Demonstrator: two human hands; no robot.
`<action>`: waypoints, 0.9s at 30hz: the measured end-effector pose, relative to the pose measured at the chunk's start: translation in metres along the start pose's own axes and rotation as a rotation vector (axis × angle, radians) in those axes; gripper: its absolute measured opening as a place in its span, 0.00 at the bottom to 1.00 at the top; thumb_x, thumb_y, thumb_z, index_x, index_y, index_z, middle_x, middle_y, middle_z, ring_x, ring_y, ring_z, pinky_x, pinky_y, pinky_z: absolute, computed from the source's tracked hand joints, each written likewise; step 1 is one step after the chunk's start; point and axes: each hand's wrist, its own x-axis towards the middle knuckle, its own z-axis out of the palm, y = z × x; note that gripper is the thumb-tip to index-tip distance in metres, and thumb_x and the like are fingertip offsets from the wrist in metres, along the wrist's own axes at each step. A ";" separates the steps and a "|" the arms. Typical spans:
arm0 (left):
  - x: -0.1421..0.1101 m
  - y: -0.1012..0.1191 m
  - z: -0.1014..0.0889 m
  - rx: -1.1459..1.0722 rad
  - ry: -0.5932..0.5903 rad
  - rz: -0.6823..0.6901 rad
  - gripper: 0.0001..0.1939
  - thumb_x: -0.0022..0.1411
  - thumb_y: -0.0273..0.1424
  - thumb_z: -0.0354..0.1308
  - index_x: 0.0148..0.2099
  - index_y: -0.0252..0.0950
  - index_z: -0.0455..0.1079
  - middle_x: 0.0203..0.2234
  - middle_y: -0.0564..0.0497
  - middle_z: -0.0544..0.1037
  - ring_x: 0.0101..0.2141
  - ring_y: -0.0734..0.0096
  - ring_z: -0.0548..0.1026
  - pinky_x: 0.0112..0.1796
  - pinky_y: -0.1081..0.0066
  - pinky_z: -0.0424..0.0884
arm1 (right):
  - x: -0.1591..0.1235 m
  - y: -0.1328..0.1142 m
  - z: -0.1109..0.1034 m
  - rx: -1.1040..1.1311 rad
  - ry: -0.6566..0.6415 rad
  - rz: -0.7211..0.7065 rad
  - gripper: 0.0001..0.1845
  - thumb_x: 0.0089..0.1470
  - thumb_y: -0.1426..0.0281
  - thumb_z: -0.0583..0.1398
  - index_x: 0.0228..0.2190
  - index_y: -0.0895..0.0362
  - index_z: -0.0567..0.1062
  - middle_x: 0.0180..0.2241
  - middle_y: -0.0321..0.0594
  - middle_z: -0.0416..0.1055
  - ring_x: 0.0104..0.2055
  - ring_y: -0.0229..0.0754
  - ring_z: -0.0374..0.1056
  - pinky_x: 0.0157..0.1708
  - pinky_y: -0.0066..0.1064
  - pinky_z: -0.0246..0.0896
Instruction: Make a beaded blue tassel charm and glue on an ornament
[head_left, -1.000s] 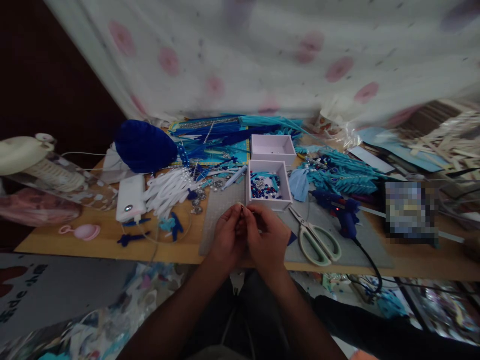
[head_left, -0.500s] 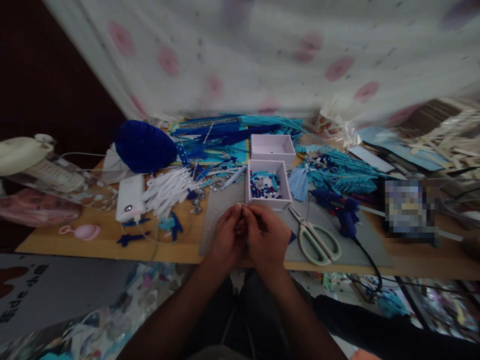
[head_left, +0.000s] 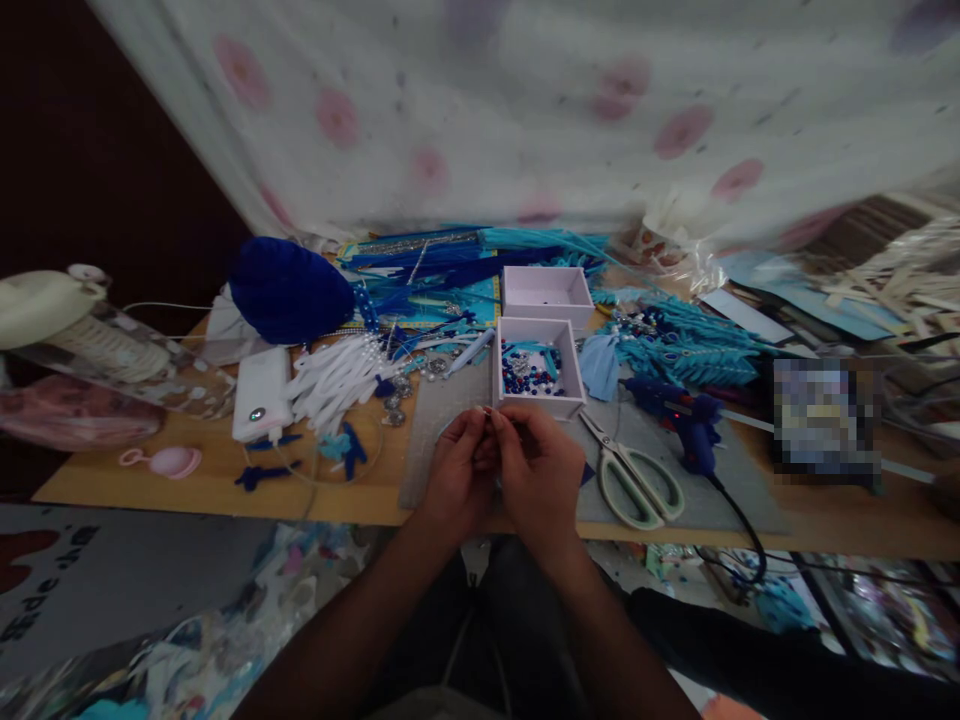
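Observation:
My left hand (head_left: pixel 454 470) and my right hand (head_left: pixel 541 468) meet over the grey mat (head_left: pixel 450 415) at the table's front edge. Both are closed in a pinch, fingertips touching around a tiny piece that is too small to name. Just beyond the fingertips stands a white box of beads (head_left: pixel 536 371), with blue, red and silver beads inside. A second white box (head_left: pixel 546 292), with nothing visible in it, sits behind it.
Scissors (head_left: pixel 634 472) and a blue glue gun (head_left: pixel 686 425) with its cord lie right of my hands. A white power bank (head_left: pixel 259 395), white strips (head_left: pixel 337 378), a dark blue ball (head_left: pixel 289 290) and blue feathers (head_left: pixel 679 350) crowd the wooden table (head_left: pixel 217 475).
My hands have shifted only slightly and keep pinching together at the same spot. Nothing else on the table has moved.

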 end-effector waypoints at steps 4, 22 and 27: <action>-0.003 -0.001 0.002 0.057 0.029 0.062 0.19 0.42 0.36 0.78 0.29 0.32 0.73 0.17 0.60 0.68 0.17 0.87 0.62 0.18 0.85 0.57 | 0.001 0.000 -0.003 -0.035 -0.003 -0.002 0.08 0.62 0.66 0.60 0.32 0.55 0.77 0.28 0.36 0.76 0.29 0.40 0.73 0.32 0.30 0.66; -0.003 0.003 -0.002 0.454 0.055 0.350 0.15 0.53 0.43 0.71 0.31 0.36 0.77 0.22 0.56 0.74 0.22 0.80 0.69 0.25 0.77 0.65 | -0.001 0.004 -0.008 0.198 -0.034 0.095 0.11 0.63 0.63 0.60 0.36 0.56 0.79 0.36 0.41 0.79 0.29 0.38 0.73 0.30 0.31 0.69; -0.001 0.034 0.007 1.077 -0.134 0.805 0.09 0.64 0.34 0.63 0.32 0.37 0.77 0.25 0.53 0.74 0.29 0.74 0.70 0.31 0.73 0.66 | 0.008 -0.002 -0.024 0.211 0.045 0.119 0.17 0.63 0.58 0.59 0.45 0.57 0.78 0.30 0.38 0.77 0.23 0.36 0.70 0.26 0.29 0.67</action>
